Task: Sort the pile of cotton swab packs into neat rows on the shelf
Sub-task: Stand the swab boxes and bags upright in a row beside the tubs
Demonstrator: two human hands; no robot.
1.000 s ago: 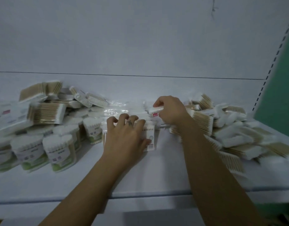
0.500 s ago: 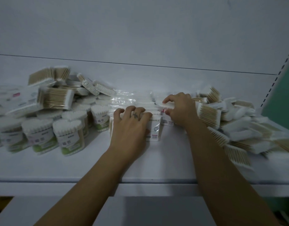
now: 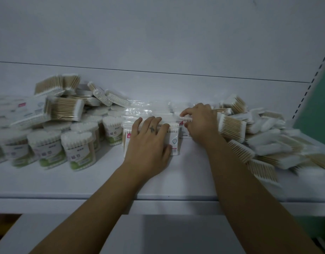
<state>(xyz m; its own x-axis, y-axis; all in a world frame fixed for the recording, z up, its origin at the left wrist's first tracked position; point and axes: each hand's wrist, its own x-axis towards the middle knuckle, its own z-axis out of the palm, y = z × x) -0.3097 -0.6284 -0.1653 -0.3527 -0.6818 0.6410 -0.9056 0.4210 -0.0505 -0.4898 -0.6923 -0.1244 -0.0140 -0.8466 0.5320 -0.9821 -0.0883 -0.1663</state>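
Shelf, head view: we face a white shelf board (image 3: 176, 180) under a pale back panel (image 3: 158, 33); green-labelled heart-shaped swab tubs (image 3: 77, 149) stand at the left.
Loose pile: flat clear-film cotton swab packs (image 3: 268, 143) lie jumbled at the right.
Row: upright packs (image 3: 174, 142) stand mid-shelf, between the tubs and the pile.
Left hand (image 3: 148, 142): lies flat against the row's front, fingers over its tops, bracing it.
Right hand (image 3: 200, 123): pinches one swab pack (image 3: 185, 119) by its cotton-tipped edge, just behind the row.
Handling: we judge the packs light, with slippery film that crushes easily; we would grip across the stiff stick bundle, not the loose film.
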